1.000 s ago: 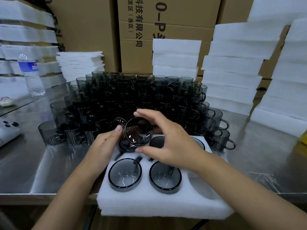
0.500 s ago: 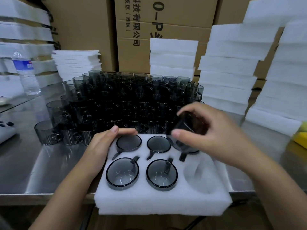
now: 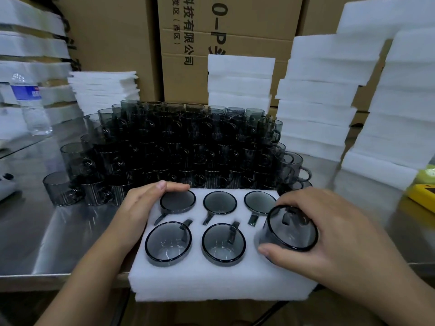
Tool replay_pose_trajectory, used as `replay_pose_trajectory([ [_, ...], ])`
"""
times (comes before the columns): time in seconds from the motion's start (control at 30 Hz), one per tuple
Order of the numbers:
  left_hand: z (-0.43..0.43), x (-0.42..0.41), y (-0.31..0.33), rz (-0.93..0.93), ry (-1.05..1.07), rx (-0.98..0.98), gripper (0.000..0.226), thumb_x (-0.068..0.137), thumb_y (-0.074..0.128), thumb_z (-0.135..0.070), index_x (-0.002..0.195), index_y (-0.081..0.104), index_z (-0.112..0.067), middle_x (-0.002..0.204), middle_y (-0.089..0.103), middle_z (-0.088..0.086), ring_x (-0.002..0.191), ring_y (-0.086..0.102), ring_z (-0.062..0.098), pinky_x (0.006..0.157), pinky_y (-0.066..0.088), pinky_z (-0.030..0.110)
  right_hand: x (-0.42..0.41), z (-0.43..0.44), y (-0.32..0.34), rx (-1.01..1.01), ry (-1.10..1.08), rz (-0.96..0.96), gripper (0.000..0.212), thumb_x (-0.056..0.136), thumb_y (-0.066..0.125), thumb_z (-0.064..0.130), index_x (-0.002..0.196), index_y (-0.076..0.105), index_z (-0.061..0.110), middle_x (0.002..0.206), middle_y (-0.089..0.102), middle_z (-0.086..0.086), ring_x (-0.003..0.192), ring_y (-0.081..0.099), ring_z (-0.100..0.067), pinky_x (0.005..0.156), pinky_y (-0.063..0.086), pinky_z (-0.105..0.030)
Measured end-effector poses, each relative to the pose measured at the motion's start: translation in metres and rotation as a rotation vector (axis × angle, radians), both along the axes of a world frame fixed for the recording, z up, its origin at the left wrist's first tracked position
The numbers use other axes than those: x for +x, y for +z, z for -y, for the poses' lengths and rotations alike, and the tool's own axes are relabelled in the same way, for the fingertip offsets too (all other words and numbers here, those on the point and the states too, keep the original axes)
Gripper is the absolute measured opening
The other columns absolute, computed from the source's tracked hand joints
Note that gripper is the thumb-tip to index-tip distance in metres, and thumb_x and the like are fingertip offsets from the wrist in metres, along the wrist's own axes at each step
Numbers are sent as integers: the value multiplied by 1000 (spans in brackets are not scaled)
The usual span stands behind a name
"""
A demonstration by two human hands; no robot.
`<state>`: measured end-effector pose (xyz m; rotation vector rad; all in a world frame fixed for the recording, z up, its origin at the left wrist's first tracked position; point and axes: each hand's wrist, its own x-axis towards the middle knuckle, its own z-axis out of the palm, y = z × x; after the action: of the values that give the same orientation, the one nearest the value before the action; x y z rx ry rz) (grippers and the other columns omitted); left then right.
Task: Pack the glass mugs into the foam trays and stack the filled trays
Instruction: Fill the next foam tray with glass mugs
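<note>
i see the foam tray (image 3: 211,278) as a thick white block with a soft, fuzzy surface. six round wells are cut into it in two rows of three, each with a narrow slot for a handle. its near edge hangs past the edge of the steel table (image 3: 58,243).

five smoky grey glass mugs (image 3: 168,243) sit sunk in the wells, with only dark round rims and handle stubs showing. my right hand (image 3: 329,236) curls round a sixth mug (image 3: 290,229), thumb at its near side, and holds it tilted over the tray's near right well. its base is hidden, so i cannot tell whether it touches the foam. my left hand (image 3: 138,208) lies flat with straight fingers on the tray's far left corner, fingertips over the mug rim there, gripping nothing.

behind the tray a dense pile of mugs (image 3: 188,147), ribbed and see-through, stands in tiers, so dark that single ones are hard to pick out. behind and to the right of the tray, stacks of foam slabs (image 3: 315,109) rise against cardboard boxes (image 3: 235,24). far left of the tray a clear plastic bottle (image 3: 30,107) is blurred. right of the tray a yellow thing (image 3: 423,196) is cut off by the frame.
</note>
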<state>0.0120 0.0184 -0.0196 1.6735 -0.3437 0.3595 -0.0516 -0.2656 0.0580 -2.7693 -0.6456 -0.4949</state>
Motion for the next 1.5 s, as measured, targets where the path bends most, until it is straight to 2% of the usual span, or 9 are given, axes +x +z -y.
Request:
replay_pose_trajectory([
  [0.27,0,1,0,5,-1,5,46,86,42,-53,98,76,-26,112,72,-4,107,66,13,91,44,35,6,-7,-5,-69,-30,-86,81,47,13,97,108,39,50,94,44,32,83,46,4,60,34,-10],
  [0.43,0,2,0,17,-1,10,45,86,41,-52,98,76,-27,112,72,-4,108,65,13,92,43,33,6,-9,-10,-33,-65,-98,80,39,16,97,100,35,49,84,41,34,79,42,18,56,33,-10],
  [0.6,0,2,1,24,2,13,45,86,41,-51,98,76,-26,111,72,-3,108,65,13,92,43,34,7,-5,-16,-68,-33,-141,77,38,21,101,96,25,50,91,40,34,84,40,14,60,31,-10],
  [0.73,0,2,0,22,1,9,44,86,42,-51,97,77,-26,111,72,-3,107,65,14,93,44,35,12,1,-13,57,-1,-175,83,34,15,105,92,43,54,91,42,26,89,42,10,67,32,-11],
  [0.9,1,2,1,31,8,20,40,92,39,-37,97,76,-25,111,72,-3,108,65,13,93,44,34,21,4,-15,293,49,-136,47,61,39,85,87,64,56,97,45,27,98,44,5,73,31,-6],
  [1.03,0,1,1,38,1,29,37,89,45,-39,96,77,-21,109,73,-2,109,64,13,95,44,34,28,1,-26,260,56,-183,54,52,46,82,98,58,57,98,45,27,105,38,9,83,27,-3],
  [1.2,1,0,5,63,8,69,24,81,57,-35,91,77,-25,106,73,-6,107,65,9,89,47,15,26,5,-27,266,87,-137,51,60,44,82,100,59,54,98,45,28,107,39,7,86,27,-5],
  [1.33,3,-5,7,29,72,126,13,80,69,-24,83,78,-33,103,73,-13,103,65,4,90,47,26,10,16,-16,219,298,-191,44,67,48,83,87,71,50,94,58,22,95,54,-3,80,37,-14],
  [1.5,1,-18,18,-75,101,219,15,71,69,-38,83,78,-35,107,69,-26,109,57,-11,100,42,27,2,28,-17,83,392,-242,33,70,51,74,103,49,71,93,62,26,89,54,0,80,39,-12],
])
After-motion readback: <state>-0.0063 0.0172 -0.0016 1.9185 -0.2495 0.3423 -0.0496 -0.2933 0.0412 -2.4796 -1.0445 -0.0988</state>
